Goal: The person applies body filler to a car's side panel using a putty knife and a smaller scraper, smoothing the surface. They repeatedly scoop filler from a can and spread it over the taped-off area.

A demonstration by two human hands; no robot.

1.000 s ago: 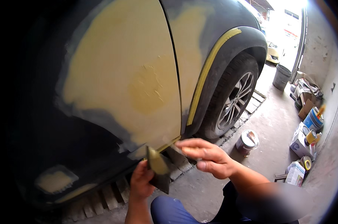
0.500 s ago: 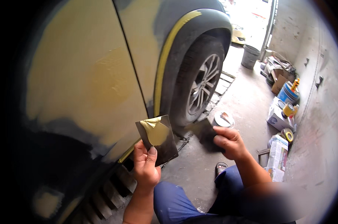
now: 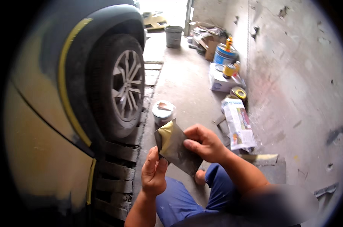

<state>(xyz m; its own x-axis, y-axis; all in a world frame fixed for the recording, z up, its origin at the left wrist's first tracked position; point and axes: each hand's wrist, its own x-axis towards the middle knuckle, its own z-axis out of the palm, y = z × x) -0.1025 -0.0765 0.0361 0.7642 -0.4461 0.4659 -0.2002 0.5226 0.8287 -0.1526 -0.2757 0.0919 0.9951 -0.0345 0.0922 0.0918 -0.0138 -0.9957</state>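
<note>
My left hand [image 3: 153, 174] grips a dark flat putty plate [image 3: 158, 140], of which just a narrow left edge shows. Pinched in my right hand [image 3: 206, 144] is a dark flat spreader [image 3: 183, 150], laid over the plate and covering most of it. Yellow putty [image 3: 165, 133] bulges along the upper left, where the two meet. On the left stands a car, its door panel [image 3: 46, 151] coated with yellowish filler. A yellow strip of filler [image 3: 67, 81] follows the wheel arch around the tyre [image 3: 97, 90].
Beyond my hands, a round can [image 3: 164, 110] stands on the floor with a small brownish piece on its lid. Along the right wall are newspaper [image 3: 239, 125], tape rolls [image 3: 239, 93], a white box [image 3: 221, 80] and a blue bucket [image 3: 223, 56]. A grey bin [image 3: 174, 37] stands farther back.
The view has swung right, so the car sits farther left. My right hand has brought its spreader over onto the left-hand plate; before, the two were apart and the putty lay spread in view.
</note>
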